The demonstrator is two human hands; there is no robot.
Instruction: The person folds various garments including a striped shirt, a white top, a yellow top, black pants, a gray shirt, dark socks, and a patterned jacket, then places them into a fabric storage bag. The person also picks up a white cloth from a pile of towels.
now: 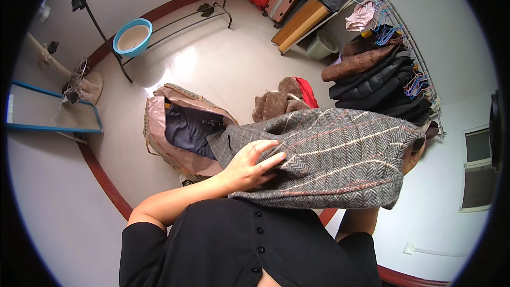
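A grey herringbone wool garment [338, 151] with cream and reddish check lines is stretched out in front of my chest. My left hand [253, 165] lies flat on its near left part, fingers spread apart. At the far right end, my right hand [412, 158] holds the garment up; its fingers are mostly hidden by the cloth. The garment's left end hangs over the edge of a pink-lined, patterned storage bag [157, 123], which stands unzipped on the floor. Dark folded clothing [191, 127] lies inside the bag.
Brown plush fabric [271, 105] and a red cloth [305, 92] lie beyond the garment. Dark jackets [374, 75] hang from a rack [414, 48] on the right. A blue basin [132, 38] sits by a black metal stand [187, 20]. Suitcases [281, 2] line the far wall; a blue-framed mirror [51, 107] leans left.
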